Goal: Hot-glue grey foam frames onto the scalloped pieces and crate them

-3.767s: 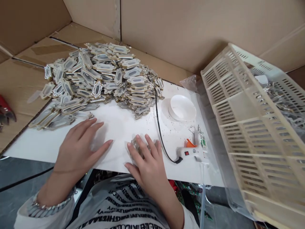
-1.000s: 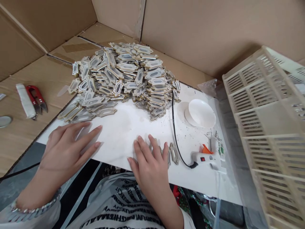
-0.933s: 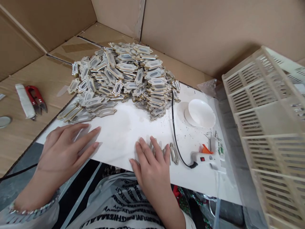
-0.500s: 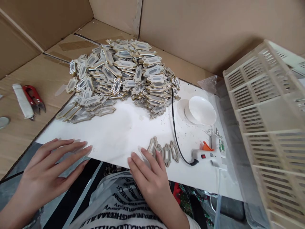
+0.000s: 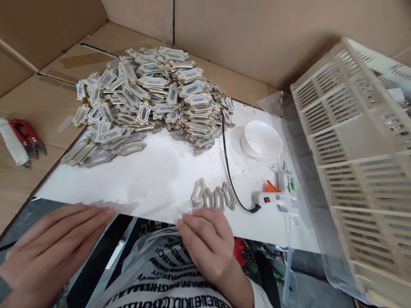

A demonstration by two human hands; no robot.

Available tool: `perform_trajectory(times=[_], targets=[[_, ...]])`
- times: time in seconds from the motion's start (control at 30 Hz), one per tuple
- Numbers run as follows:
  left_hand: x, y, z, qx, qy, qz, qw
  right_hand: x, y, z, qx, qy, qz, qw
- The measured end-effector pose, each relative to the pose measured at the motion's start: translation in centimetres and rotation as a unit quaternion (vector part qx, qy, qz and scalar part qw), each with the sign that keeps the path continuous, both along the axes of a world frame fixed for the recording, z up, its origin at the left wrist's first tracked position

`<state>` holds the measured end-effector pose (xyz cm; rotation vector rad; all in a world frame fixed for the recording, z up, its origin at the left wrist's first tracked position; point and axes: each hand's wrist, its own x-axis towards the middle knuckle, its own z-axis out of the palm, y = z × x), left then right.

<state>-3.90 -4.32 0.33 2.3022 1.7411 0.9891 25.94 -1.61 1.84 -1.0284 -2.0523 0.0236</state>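
Note:
At the lower left, my left hand (image 5: 61, 239) hangs over the front edge of the white board (image 5: 154, 171), fingers stretched out and nothing seen in them. My right hand (image 5: 208, 239) is at the board's front edge, its fingers bent, palm down; what lies under the fingertips is hidden. Just beyond it several small grey frame-shaped pieces (image 5: 218, 197) lie side by side. A large pile of similar pieces (image 5: 154, 94) covers the back of the board, some with white patterned faces.
A white bowl (image 5: 263, 139) and a white glue gun (image 5: 272, 199) with a black cable lie to the right. Beyond them stands a cream slatted crate (image 5: 340, 149). Red snips (image 5: 27, 137) rest on cardboard at the far left.
The view has shifted to the right. My left hand has drawn down and its fingers have come closer together. My right hand's fingers have bent and moved back from the small pieces.

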Motion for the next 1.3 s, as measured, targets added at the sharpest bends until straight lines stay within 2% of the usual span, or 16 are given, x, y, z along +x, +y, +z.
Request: perform_trajectory(times=[0.1, 0.2, 0.33, 0.43, 0.53, 0.67, 1.3], targets=[[2.8, 1.2, 0.8, 0.058, 0.064, -0.103, 0.991, 1.9, -0.3, 0.4, -0.021, 0.016, -0.05, 0.998], [6.9, 3.1, 1.7, 0.137, 0.043, -0.175, 0.974, 3.4, -0.3, 0.2, -0.023, 0.022, -0.092, 0.995], [11.6, 5.4, 2.2, 0.152, 0.015, -0.195, 0.969, 4.0, 0.1, -0.3, -0.018, 0.018, -0.124, 0.992], [13.3, 6.7, 1.9, 0.178, 0.018, -0.223, 0.958, 4.0, 0.4, -0.7, -0.012, 0.009, -0.121, 0.993], [13.8, 7.4, 1.3, 0.181, 0.032, -0.238, 0.954, 3.9, 0.7, -0.9, -0.014, -0.008, -0.108, 0.994], [14.0, 7.7, 0.9, 0.166, 0.044, -0.226, 0.959, 3.8, 1.0, -1.0, -0.009, -0.027, -0.112, 0.993], [14.6, 7.9, 1.0, 0.138, 0.076, -0.221, 0.962, 3.9, 0.6, -0.8, -0.051, -0.08, -0.114, 0.989]])
